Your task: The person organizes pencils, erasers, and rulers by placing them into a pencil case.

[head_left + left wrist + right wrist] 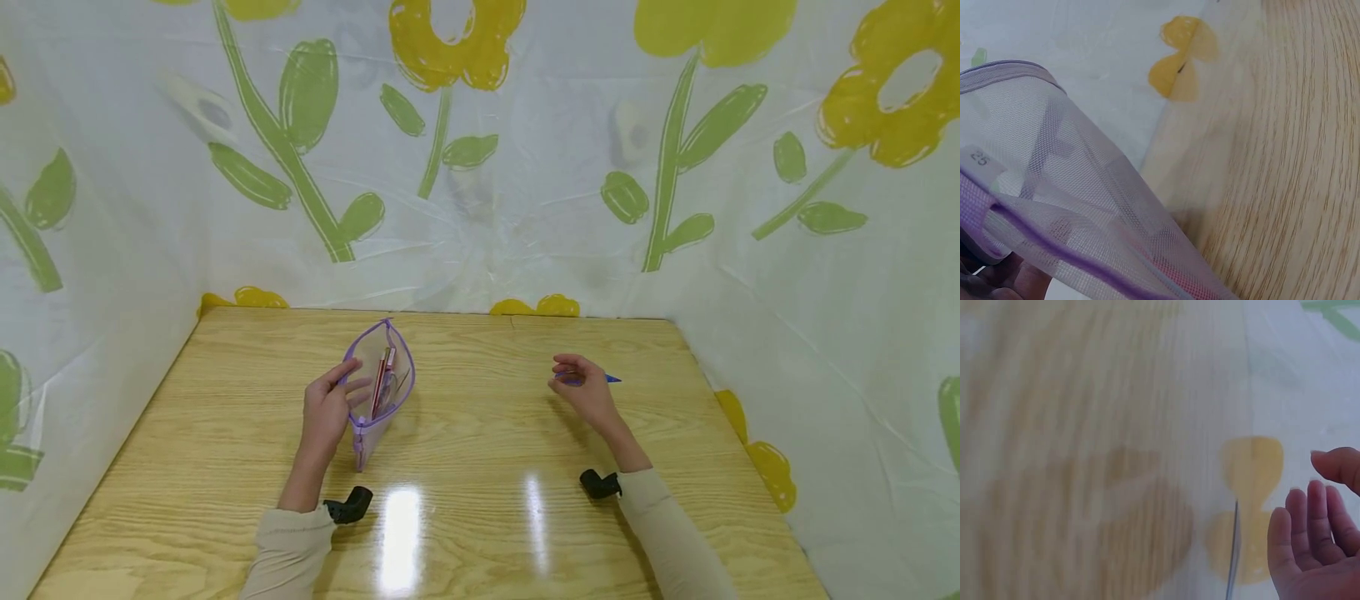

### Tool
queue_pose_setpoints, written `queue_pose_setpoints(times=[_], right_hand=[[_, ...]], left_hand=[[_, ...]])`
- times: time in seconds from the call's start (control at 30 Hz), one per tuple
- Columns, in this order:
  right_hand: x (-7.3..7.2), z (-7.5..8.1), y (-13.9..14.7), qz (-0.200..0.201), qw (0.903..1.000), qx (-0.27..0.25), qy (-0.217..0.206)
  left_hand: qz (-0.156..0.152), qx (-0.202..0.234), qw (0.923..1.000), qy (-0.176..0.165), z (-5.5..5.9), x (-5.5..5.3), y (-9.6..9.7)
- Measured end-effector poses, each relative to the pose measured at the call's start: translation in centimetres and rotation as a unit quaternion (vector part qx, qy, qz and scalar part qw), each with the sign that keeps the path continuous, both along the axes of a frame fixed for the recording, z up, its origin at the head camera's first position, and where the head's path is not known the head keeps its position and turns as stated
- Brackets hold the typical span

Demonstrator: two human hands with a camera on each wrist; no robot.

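In the head view my left hand (327, 412) grips the left rim of a see-through mesh pouch (365, 440) with purple edging. Its mouth gapes upward, and a red pencil (379, 385) and other slim items lean inside. The left wrist view shows the pouch's mesh wall (1085, 150) up close, with part of the hand (1025, 281) below it. My right hand (591, 395), raised over the table, holds a thin blue pointed thing (613, 379); fingers hide its middle. Edge-on in the right wrist view, the pointed thing (1234, 550) looks like a grey sliver beside my hand (1316, 550).
The wooden table (480, 417) spreads beneath both hands. White sheeting (525, 250) printed with yellow flowers and green leaves rises along its back and sides. Each wrist carries a small black camera mount, one at the left wrist (348, 505) and one at the right wrist (600, 484).
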State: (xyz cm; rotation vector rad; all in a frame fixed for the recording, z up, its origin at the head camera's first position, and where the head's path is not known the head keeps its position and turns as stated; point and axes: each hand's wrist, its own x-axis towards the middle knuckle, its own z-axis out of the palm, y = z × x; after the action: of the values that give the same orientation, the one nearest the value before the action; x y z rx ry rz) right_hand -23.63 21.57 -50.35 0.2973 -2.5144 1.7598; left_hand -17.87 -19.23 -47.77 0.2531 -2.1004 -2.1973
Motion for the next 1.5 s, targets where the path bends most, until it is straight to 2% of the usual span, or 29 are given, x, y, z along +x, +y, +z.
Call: queue_pose_setpoints(times=[0.1, 0.37, 0.43, 0.67, 0.8, 1.0, 1.3, 1.5], right_hand=[[-0.7, -0.5, 1.1, -0.009, 0.9999, 0.010, 0.002], [-2.1, -0.3, 2.7, -0.043, 0.9961, 0.075, -0.014], [-2.4, -0.2, 3.0, -0.040, 0.9951, 0.087, -0.022], [-3.7, -0.1, 4.1, 0.012, 0.9890, 0.146, -0.019], [-4.3, -0.1, 4.5, 0.020, 0.9840, 0.175, -0.025], [-4.7, 0.4, 4.6, 0.019, 0.9692, 0.237, -0.066], [-4.5, 1.2, 3.5, -0.008, 0.9609, 0.236, -0.144], [-4.6, 1.3, 2.9, -0.009, 0.9531, 0.262, -0.151]], left_hand=[[-0.004, 0.000, 1.0000, 0.001, 0.0, 0.0, 0.1], [-0.008, -0.012, 0.9999, -0.005, -0.1, 0.2, 0.2], [-0.008, -0.012, 0.9999, -0.006, -0.1, 0.2, 0.2], [-0.005, -0.013, 0.9999, 0.000, 0.1, 0.2, 0.3], [-0.004, -0.014, 0.9999, 0.001, 0.3, 0.2, 0.4], [-0.008, -0.010, 0.9999, 0.000, 0.5, 0.4, 0.5], [-0.004, -0.008, 1.0000, 0.002, 0.4, 0.4, 0.6], [0.002, -0.009, 1.0000, 0.002, 0.3, 0.4, 0.6]])
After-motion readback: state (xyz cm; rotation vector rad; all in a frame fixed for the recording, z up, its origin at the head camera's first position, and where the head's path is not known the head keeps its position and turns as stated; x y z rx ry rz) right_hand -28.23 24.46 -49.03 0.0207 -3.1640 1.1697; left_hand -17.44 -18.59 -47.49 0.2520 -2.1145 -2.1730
